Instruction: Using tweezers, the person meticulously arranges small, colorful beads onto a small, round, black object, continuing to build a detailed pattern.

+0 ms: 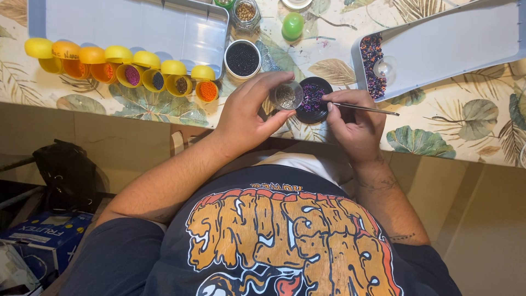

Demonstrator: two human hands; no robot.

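My left hand (251,112) holds a small clear round container (287,95) with tiny grey beads, lifted just above the table edge. My right hand (356,123) grips a thin metal needle-like tool (366,108) that points right, its fingertips over a black round lid (313,100) full of purple beads. The clear container touches the black lid's left side. Both hands work at the near edge of a table with a leaf-patterned cloth (438,137).
A row of yellow and orange capsule halves (131,71) with coloured beads lies at left. A black bead pot (243,58), a glass jar (245,12), a green egg capsule (292,25) and two white trays (137,24) (455,44) stand behind.
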